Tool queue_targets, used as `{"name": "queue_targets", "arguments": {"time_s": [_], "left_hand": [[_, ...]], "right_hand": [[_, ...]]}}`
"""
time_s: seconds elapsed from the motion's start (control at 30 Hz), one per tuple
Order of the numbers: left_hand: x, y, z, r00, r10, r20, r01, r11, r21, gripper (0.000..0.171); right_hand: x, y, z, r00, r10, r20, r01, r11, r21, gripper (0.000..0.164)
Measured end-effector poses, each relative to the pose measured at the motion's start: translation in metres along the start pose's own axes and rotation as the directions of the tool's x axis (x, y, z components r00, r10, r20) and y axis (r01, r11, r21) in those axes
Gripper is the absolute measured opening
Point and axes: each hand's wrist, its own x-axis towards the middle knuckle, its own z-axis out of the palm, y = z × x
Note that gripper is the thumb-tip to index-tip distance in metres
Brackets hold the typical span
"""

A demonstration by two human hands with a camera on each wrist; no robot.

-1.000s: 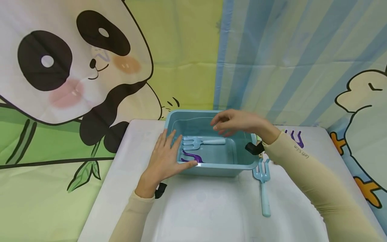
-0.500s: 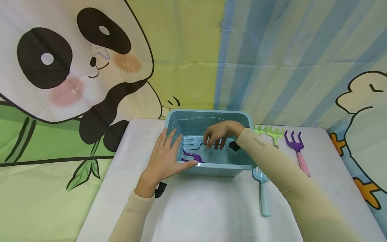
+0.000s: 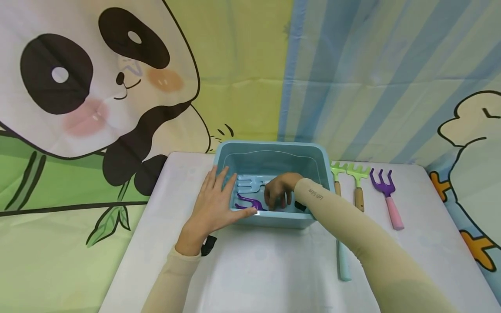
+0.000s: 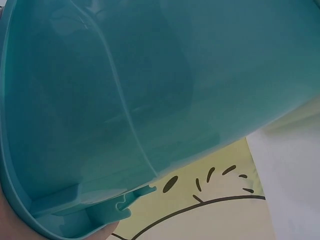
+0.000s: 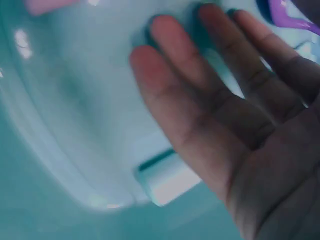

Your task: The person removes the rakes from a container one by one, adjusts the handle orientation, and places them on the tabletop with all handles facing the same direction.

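A light-blue plastic bin (image 3: 270, 144) stands at the back of the white table. My left hand (image 3: 211, 204) rests with spread fingers on its left end and front rim. Inside the bin lie a light-blue hand fork (image 3: 247, 184) and a purple hand fork (image 3: 253, 203). My right hand (image 3: 281, 190) is down in the bin, fingers pointing at the floor beside the purple fork. In the right wrist view its fingers are loosely straight and hold nothing. A pink handle (image 5: 47, 4) and the light-blue handle's end (image 5: 170, 177) show near them.
Right of the bin lie two green rakes (image 3: 358, 174) with wooden handles and a purple hand fork (image 3: 385, 188) with a pink handle. Another light-blue handle (image 3: 343, 263) sticks out below my right sleeve. A printed curtain hangs behind the table (image 3: 266, 269).
My right hand has come from above the bin's right side, moved left and sunk down to the floor of the bin. My left hand has stayed on the rim.
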Motion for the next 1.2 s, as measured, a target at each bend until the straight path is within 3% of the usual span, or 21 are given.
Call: {"name": "queue_targets", "arguments": {"time_s": [0.2,0.37,0.7,0.97,1.2], "left_hand": [[-0.0008,0.0000,0.0001,1.000,0.005,-0.005,-0.005,1.000,0.008,0.117],[-0.0021,0.0009,0.0004,1.000,0.002,-0.004,-0.002,1.000,0.005,0.116],[-0.0029,-0.0012,0.0002,1.000,0.005,0.001,-0.005,1.000,-0.001,0.115],[-0.0019,-0.0002,0.0003,1.000,0.004,-0.005,-0.004,1.000,0.009,0.115],[-0.0021,0.0002,-0.0014,1.000,0.002,0.005,-0.002,1.000,0.011,0.115]], "right_hand": [[0.0053,0.0013,0.0034,0.995,-0.037,0.090,0.029,0.996,0.084,0.011],[0.0094,0.0002,0.0066,0.986,-0.050,0.160,0.035,0.995,0.094,0.014],[0.0098,-0.0009,0.0091,0.982,-0.063,0.178,0.053,0.997,0.061,0.012],[0.0090,-0.0005,0.0064,0.975,-0.032,0.218,0.005,0.992,0.124,0.021],[0.0054,-0.0013,0.0000,0.973,-0.056,0.222,0.020,0.987,0.161,0.023]]}}
